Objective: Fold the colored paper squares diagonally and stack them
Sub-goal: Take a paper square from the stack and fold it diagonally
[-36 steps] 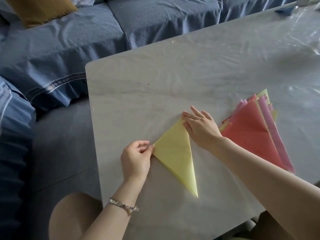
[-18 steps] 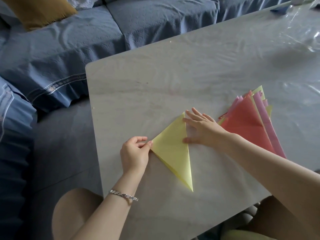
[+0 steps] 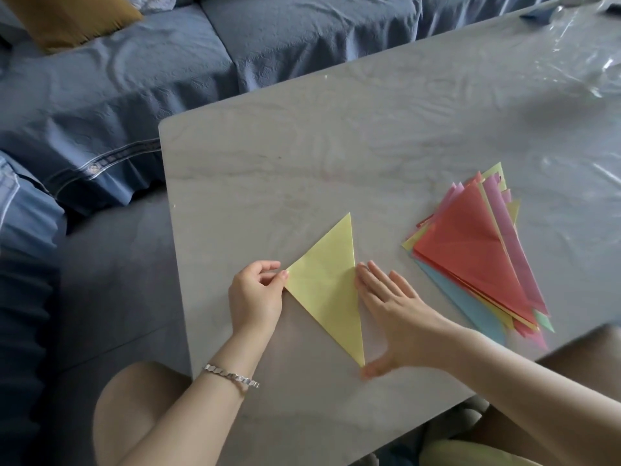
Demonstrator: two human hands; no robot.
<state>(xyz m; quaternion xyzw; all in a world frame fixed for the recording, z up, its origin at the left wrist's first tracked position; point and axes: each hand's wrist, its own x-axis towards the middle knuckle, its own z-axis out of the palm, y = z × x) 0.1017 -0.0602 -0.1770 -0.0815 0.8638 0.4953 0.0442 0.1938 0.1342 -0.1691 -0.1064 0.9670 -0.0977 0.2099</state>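
The yellow triangle (image 3: 327, 280) lies on the table (image 3: 336, 146), left of the stack (image 3: 470, 250). The left hand (image 3: 255, 294) pinches its left corner; the right hand (image 3: 393, 314) lies flat, fingers straight, along its right edge. Press firmly down that edge, corner pinned, for a sharp crease
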